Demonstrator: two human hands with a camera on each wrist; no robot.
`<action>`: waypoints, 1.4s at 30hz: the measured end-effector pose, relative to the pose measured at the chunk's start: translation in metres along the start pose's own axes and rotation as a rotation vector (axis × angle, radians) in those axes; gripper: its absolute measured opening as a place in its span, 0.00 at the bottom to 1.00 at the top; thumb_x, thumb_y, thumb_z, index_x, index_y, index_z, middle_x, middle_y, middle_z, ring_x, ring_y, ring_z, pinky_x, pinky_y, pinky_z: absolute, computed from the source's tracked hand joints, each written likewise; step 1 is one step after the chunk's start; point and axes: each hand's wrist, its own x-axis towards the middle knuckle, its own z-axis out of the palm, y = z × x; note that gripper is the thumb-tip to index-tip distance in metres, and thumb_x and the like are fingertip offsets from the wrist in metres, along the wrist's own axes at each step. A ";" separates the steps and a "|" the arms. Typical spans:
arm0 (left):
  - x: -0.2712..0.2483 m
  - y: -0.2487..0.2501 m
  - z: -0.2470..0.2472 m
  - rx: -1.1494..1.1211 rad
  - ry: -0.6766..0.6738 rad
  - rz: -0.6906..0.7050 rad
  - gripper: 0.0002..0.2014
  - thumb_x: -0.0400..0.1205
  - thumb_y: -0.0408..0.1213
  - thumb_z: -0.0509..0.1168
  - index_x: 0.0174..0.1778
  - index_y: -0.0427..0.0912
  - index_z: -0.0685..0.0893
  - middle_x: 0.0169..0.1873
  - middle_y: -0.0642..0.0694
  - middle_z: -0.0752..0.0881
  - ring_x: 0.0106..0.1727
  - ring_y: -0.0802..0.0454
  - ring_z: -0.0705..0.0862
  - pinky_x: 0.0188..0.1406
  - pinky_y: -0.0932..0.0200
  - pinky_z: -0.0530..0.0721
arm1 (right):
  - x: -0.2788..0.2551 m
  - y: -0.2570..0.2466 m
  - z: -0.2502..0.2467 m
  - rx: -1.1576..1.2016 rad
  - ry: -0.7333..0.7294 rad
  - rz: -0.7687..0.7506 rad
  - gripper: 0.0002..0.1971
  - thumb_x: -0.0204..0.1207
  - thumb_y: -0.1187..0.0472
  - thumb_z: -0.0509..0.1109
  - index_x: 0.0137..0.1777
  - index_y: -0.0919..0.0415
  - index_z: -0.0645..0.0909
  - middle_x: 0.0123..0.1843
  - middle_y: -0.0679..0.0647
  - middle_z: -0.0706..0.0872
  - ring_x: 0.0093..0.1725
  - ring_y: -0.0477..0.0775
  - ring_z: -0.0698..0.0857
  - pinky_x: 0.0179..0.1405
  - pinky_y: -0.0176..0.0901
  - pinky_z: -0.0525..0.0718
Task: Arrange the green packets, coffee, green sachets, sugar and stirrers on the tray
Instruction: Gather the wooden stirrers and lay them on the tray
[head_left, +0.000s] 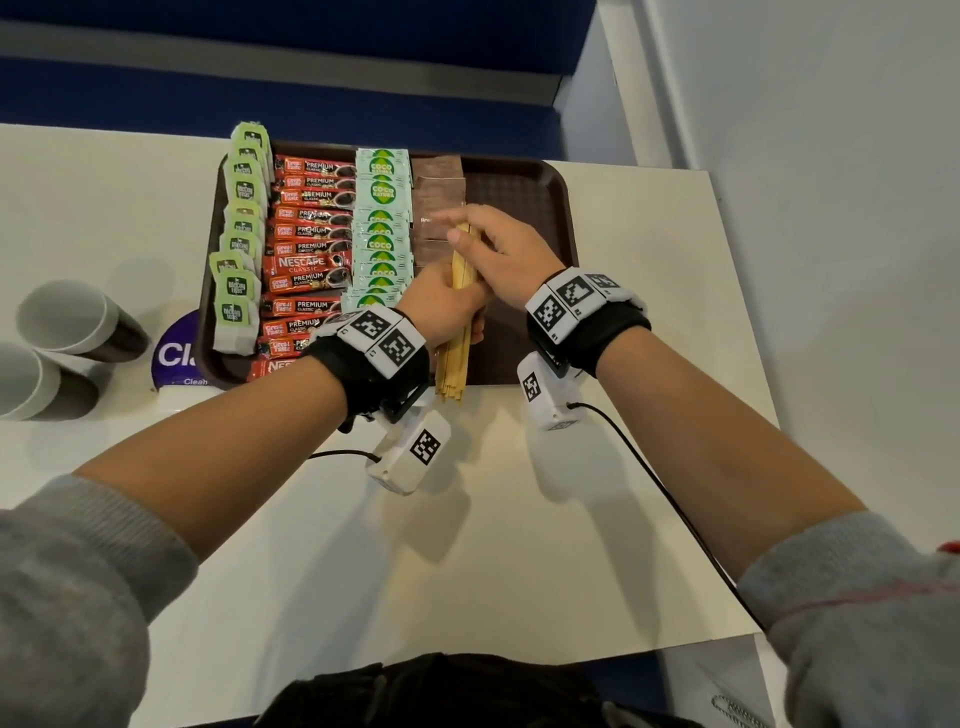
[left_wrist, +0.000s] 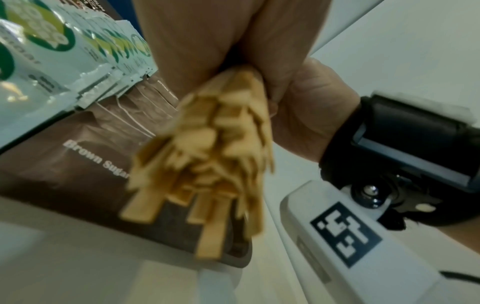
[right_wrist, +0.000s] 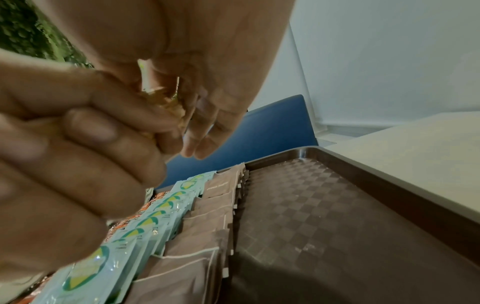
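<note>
On the brown tray (head_left: 524, 208) lie columns, left to right: green packets (head_left: 241, 234), red coffee sticks (head_left: 306, 249), green sachets (head_left: 382, 228) and brown sugar packets (head_left: 439, 189). My left hand (head_left: 447, 304) grips a bundle of wooden stirrers (head_left: 457, 338) at its middle, held lengthwise above the tray's near part, beside the sugar. My right hand (head_left: 488, 244) cups the bundle's far end, thumb against its side. The left wrist view shows the stirrers' (left_wrist: 207, 154) near ends fanned out over the sugar (left_wrist: 78, 164). The right wrist view shows the tray's bare right half (right_wrist: 324, 205).
Two paper cups (head_left: 67, 317) (head_left: 31, 384) stand on the white table left of the tray, with a purple round sticker (head_left: 174, 353) beside it. A blue bench (head_left: 311, 78) runs behind the table. A white wall (head_left: 805, 156) stands at the right.
</note>
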 end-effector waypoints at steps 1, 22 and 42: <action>0.001 0.002 0.000 0.009 0.006 0.002 0.08 0.82 0.27 0.59 0.37 0.39 0.75 0.25 0.43 0.76 0.21 0.55 0.77 0.21 0.63 0.80 | 0.000 0.000 0.000 0.003 -0.009 -0.005 0.20 0.85 0.58 0.59 0.76 0.56 0.69 0.75 0.53 0.74 0.74 0.49 0.72 0.64 0.25 0.64; 0.067 0.020 0.023 -0.040 0.312 -0.003 0.23 0.82 0.43 0.65 0.66 0.38 0.65 0.47 0.45 0.86 0.44 0.52 0.88 0.48 0.58 0.87 | -0.011 0.045 0.002 0.200 -0.186 0.485 0.25 0.81 0.63 0.62 0.75 0.60 0.57 0.48 0.57 0.80 0.38 0.52 0.84 0.42 0.44 0.88; 0.100 0.006 0.060 0.722 0.089 0.101 0.21 0.83 0.42 0.64 0.68 0.39 0.66 0.57 0.40 0.80 0.51 0.44 0.81 0.43 0.57 0.70 | -0.015 0.090 -0.002 -0.250 -0.210 0.483 0.42 0.69 0.47 0.77 0.74 0.66 0.60 0.62 0.60 0.81 0.57 0.59 0.83 0.48 0.43 0.78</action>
